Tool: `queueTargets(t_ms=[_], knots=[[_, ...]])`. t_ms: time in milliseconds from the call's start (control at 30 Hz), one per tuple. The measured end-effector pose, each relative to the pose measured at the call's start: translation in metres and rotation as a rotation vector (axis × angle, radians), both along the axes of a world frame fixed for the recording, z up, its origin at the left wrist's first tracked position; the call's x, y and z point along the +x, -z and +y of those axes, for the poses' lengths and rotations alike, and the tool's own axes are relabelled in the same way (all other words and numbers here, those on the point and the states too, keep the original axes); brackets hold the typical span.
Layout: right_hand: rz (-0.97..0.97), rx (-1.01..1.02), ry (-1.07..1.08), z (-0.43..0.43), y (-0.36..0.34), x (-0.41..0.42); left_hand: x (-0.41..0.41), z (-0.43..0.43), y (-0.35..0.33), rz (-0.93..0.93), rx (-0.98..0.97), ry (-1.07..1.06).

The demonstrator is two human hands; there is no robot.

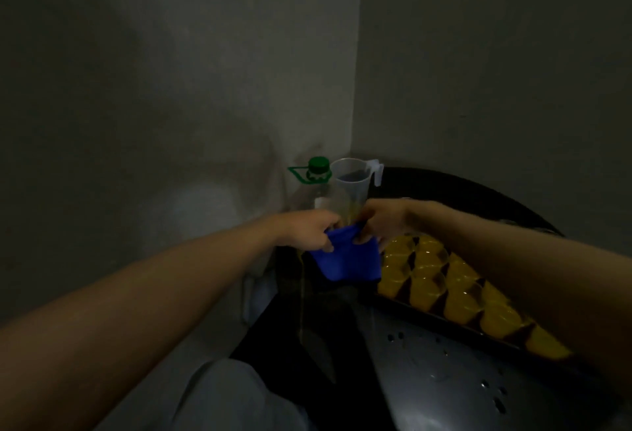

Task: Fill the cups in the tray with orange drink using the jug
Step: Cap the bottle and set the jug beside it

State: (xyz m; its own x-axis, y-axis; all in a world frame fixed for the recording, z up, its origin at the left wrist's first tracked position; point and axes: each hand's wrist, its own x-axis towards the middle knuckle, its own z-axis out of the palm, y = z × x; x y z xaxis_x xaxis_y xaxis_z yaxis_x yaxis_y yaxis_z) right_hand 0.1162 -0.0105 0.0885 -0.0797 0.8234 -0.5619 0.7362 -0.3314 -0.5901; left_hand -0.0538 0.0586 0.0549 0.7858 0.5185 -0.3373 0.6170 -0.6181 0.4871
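1. Just left of the tray (403, 304), the left grip (313, 230) and right grip (383, 222) both pinch a blue cloth (345, 261), fingers curled on its top edge.
2. Beyond the tray's left corner, the jug (350, 184) stands upright beside a bottle (318, 170).
3. Cups (427, 288) in the tray hold orange drink.

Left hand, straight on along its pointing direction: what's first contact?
Likely the right hand, gripping the same blue cloth opposite the left hand; the jug stands just behind, depth unclear.
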Motion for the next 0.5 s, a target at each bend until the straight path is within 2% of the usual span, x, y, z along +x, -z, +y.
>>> queueTargets(t_ms=[67,200,267,333,400,500], knots=[[-0.062,0.099,-0.028,0.002,0.025,-0.022,-0.021,-0.001,0.016,0.021,0.120,-0.006],[-0.227,0.523,-0.158,-0.009,0.072,-0.044,-0.055,-0.008,0.062,-0.075,0.403,-0.048],[-0.270,0.725,-0.255,-0.025,0.099,-0.049,-0.067,-0.015,0.099,-0.105,0.610,0.021],[-0.370,0.864,-0.417,-0.041,0.134,-0.056,-0.078,-0.025,0.137,-0.016,0.751,0.157],[-0.450,0.775,-0.562,-0.054,0.177,-0.062,-0.088,-0.041,0.175,0.095,0.744,0.273],[-0.528,0.555,-0.578,-0.084,0.228,-0.066,-0.101,-0.068,0.216,0.202,0.638,0.357]])
